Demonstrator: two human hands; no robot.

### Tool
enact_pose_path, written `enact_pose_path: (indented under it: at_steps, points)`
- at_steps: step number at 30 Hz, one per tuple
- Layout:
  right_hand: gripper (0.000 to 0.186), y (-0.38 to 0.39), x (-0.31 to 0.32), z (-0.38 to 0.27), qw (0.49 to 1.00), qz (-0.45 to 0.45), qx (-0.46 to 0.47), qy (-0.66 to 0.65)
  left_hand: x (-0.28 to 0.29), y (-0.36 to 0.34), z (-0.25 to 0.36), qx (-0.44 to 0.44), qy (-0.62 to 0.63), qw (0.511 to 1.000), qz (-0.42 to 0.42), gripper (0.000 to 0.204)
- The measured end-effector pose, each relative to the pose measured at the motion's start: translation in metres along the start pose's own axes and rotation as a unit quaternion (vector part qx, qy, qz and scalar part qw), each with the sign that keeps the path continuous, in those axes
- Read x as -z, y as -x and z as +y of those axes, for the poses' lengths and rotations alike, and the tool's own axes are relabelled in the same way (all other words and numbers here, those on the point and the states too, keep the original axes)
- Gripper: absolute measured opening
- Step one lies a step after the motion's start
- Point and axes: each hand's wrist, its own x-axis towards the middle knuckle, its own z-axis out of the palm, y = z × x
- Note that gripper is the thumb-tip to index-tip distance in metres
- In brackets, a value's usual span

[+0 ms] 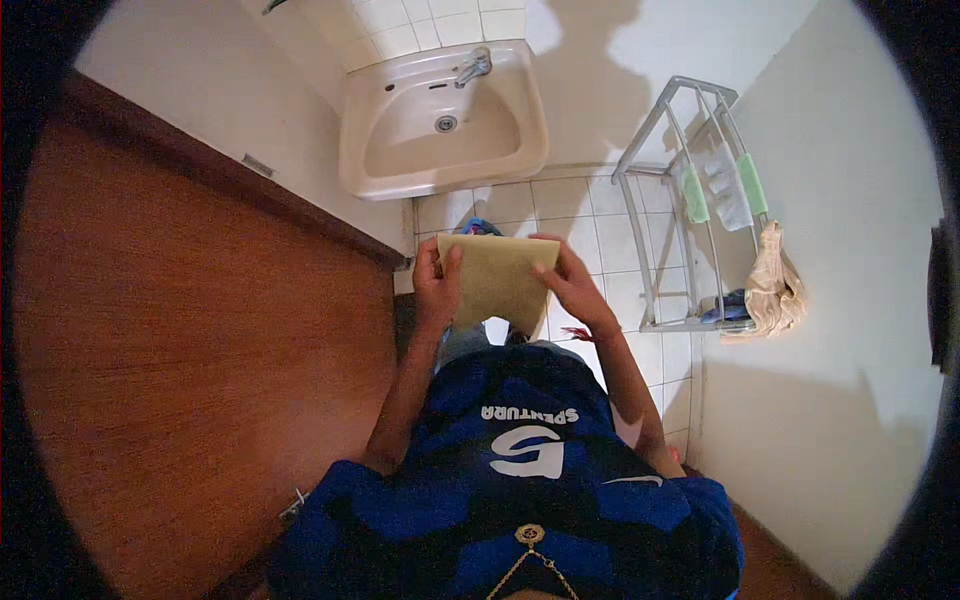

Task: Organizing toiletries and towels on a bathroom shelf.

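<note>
Both hands hold one yellow cloth (497, 280) in front of the person, a little way out from the sink (445, 115). The left hand (437, 285) pinches the cloth's left edge, with the thumb on top and the fingers (430, 258) curled behind. The right hand (573, 283) grips the right edge, fingers (552, 245) closed over the top corner. The cloth hangs flat between them, above the tiled floor (590, 215).

There is one sink, pale, with one tap (472, 68), fixed to the wall. To the right of the sink stands one metal rack (680, 200) on the floor. Two green cloths (695, 193) and one white cloth (728, 190) hang on it, and one tan cloth (772, 285) hangs at its end. To the left of the sink is one brown wooden door (190, 330).
</note>
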Motion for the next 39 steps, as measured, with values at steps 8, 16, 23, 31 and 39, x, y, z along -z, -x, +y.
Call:
enact_pose_path:
  at_steps: [8,16,23,31,39]
  points:
    - [0.036,0.0,-0.002,0.05,0.996,0.017,-0.086,-0.011,0.013,0.016,-0.029,0.012,-0.037,0.999,0.022,0.041]
    - [0.034,0.008,-0.01,0.079,0.991,-0.001,-0.135,0.01,0.043,0.058,-0.05,0.238,0.139,0.961,0.032,0.053]
    - [0.03,0.001,-0.03,0.093,0.98,-0.07,-0.154,0.1,0.065,0.103,-0.091,0.395,0.212,0.894,0.008,0.034]
    - [0.027,-0.024,-0.035,0.125,0.959,-0.127,-0.18,0.181,0.086,0.108,-0.123,0.287,0.1,0.952,-0.028,0.048]
    - [0.026,-0.071,-0.007,0.231,0.881,-0.192,-0.248,0.355,0.076,0.171,-0.254,0.374,0.289,0.871,0.136,0.05]
